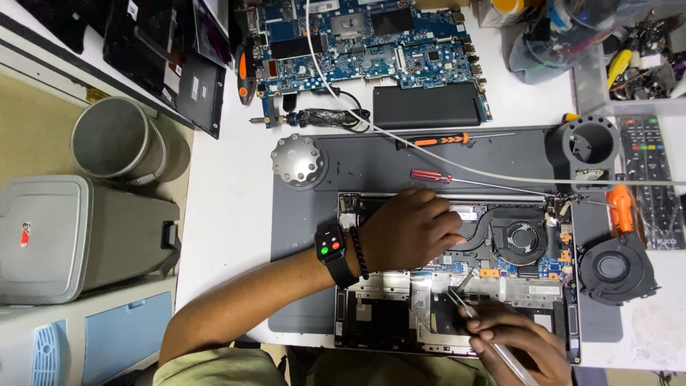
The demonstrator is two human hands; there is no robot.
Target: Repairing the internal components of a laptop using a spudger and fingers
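**Both hands inside the opened laptop**

While my left hand lies palm down on the opened laptop, fingers loosely curled and gripping nothing, my right hand is closed around a pair of metal tweezers at the laptop's near edge. The tweezer tips touch the bare metal frame near the middle of the chassis; whether they pinch anything I cannot tell. A smartwatch and a bead bracelet sit on my left wrist.

Just right of my left hand is the laptop's built-in fan, with its heat pipe curving toward my knuckles. The laptop rests on a grey work mat spread over the white table. Along the mat's far edge lie a red-handled screwdriver, an orange-and-black screwdriver and a round silver knob-shaped piece. A white cable crosses the mat. At the mat's right edge rest a loose black fan and an orange-handled tool, with a remote control beside them. A blue circuit board lies at the table's far edge.
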